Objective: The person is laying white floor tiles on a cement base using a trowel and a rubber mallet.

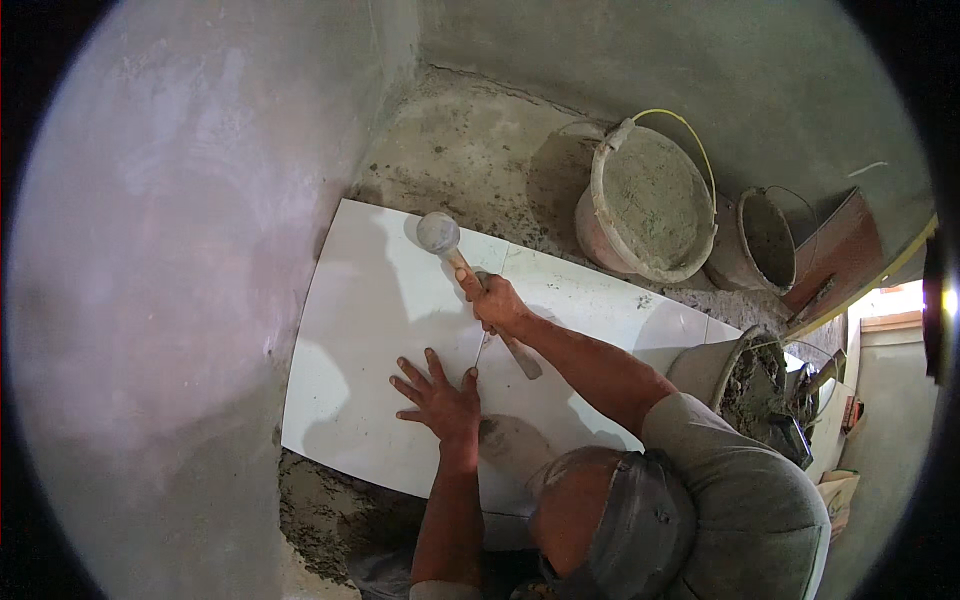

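Observation:
Neither of my own hands is in view. A co-worker in a grey shirt and dark cap bends over large white tiles (365, 330) on the floor. The co-worker's right hand (498, 303) is closed round the wooden handle of a mallet (438, 233). Its rounded pale grey head is up and to the left, over the tile, and the handle's end points down right. Spread on the tile, palm down, is the co-worker's left hand (440, 400). A thin light line runs between the two hands; what it is I cannot make out.
Behind the tiles stands a large bucket (655, 200) of grey mortar, with a smaller bucket (768, 240) beside it. Another bucket (710, 370) with mortar and tools is at the right. Plastered walls (160, 250) meet in the corner; rough mortar (350, 500) borders the tiles.

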A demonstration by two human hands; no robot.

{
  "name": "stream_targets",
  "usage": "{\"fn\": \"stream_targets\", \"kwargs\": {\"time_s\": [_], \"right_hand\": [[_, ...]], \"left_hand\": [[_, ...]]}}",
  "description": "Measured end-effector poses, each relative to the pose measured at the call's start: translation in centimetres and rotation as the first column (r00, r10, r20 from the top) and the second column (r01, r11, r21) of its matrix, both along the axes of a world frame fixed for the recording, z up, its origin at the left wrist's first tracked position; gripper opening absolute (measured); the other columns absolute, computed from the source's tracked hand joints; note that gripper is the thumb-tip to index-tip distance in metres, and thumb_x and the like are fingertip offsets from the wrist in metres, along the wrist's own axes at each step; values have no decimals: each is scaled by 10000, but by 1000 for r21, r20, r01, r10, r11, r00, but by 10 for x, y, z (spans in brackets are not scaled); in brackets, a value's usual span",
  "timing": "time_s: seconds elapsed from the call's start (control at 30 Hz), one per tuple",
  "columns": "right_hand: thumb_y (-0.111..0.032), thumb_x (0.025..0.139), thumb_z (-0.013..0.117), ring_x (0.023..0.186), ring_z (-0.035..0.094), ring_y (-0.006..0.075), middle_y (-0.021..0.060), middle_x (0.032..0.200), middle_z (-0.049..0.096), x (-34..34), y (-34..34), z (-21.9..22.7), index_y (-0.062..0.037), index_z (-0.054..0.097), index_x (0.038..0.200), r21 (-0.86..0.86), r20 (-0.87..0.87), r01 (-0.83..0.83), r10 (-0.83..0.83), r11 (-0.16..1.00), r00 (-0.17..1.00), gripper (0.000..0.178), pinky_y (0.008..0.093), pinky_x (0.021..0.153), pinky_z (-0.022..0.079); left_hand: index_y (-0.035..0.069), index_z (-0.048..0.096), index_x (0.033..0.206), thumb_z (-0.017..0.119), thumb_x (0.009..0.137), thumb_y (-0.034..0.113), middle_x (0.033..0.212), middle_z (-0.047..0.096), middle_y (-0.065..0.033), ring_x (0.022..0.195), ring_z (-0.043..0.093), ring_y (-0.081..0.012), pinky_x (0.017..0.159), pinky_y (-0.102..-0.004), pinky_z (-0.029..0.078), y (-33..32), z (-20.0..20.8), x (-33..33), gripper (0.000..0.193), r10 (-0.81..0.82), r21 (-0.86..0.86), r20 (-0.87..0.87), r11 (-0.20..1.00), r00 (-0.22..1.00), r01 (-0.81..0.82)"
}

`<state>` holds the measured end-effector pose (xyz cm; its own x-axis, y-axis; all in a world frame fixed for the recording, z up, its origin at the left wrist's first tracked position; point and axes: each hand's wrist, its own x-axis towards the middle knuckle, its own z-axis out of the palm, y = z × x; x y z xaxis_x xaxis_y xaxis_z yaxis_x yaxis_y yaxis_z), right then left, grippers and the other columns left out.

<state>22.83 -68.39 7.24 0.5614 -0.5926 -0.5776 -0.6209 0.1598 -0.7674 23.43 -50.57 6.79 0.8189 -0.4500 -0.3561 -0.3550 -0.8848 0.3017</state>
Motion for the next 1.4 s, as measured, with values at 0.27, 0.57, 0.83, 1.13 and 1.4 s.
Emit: {"fn": "stream_targets", "kwargs": {"time_s": [0.27,0.57,0.83,1.13,1.4], "right_hand": [[-623,852,455,409,487,135,44,531,474,12,2,8,-3,530,831,105,60,111,-117,988,991,624,291,369,402],[-435,854,581,454,505,169,45,558,499,-82,-12,-25,-48,538,844,-359,-33,-62,54,931,998,390,324,434,415],[-432,822,594,824,621,365,188,843,632,-201,-10,21,-45,560,962,-387,-605,-554,250,737,756,413,466,721,478],[-321,832,541,823,605,439,317,901,595,-64,-92,36,48,623,854,-695,-548,-601,250,395,798,378,497,730,488],[-394,898,470,1068,521,416,296,1074,563,97,-90,-51,57,531,1126,-586,-477,-499,227,638,849,509,444,952,391]], "left_hand": [[155,331,1389,682,756,443,1489,93,-196,1353,51,-464,898,-776,170,-1,-6,1,780,38,9,3,999,999,-38],[206,362,1383,680,766,422,1496,135,-159,1381,84,-370,947,-755,116,21,-9,3,727,-24,-67,-10,998,1000,23],[160,348,1390,671,779,400,1468,186,-193,1357,165,-379,1038,-645,86,131,-8,-4,731,352,23,79,935,933,-354],[12,366,1318,649,817,276,1206,407,-234,1111,412,-405,923,-504,355,183,-20,-1,632,700,-259,-46,681,713,-685],[-48,426,1242,599,842,294,1109,463,-216,1042,462,-334,870,-443,407,191,-17,24,554,819,-224,-215,488,531,-843]]}}
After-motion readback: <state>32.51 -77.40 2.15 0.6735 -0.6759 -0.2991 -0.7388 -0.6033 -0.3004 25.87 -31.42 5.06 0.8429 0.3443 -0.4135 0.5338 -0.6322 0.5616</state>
